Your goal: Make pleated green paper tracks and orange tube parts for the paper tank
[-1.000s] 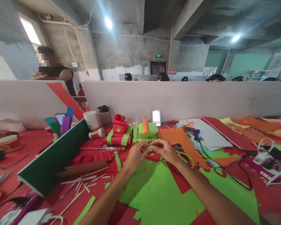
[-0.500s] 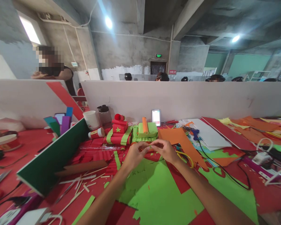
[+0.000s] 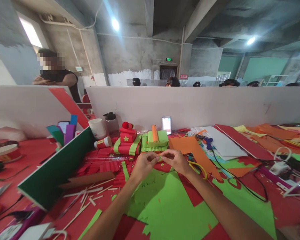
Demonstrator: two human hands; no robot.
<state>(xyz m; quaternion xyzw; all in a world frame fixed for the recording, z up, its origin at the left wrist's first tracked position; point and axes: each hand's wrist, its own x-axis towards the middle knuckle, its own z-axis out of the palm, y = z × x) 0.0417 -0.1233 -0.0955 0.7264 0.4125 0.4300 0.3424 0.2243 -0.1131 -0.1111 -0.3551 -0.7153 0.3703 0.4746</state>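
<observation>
My left hand (image 3: 144,163) and my right hand (image 3: 177,160) meet fingertip to fingertip over the table, both pinching a small green paper piece (image 3: 160,156) between thumb and fingers; it is too small to tell its shape. It sits in the middle of the scene, just above the far edge of the big green sheet (image 3: 165,203) that lies near me. Just beyond my hands stand a red paper model (image 3: 128,138) with a star and, to its right, a green paper model (image 3: 160,139) with an orange roll (image 3: 155,133) on top. A phone (image 3: 166,124) leans against the far partition, and an orange sheet (image 3: 190,146) lies right of my right hand
</observation>
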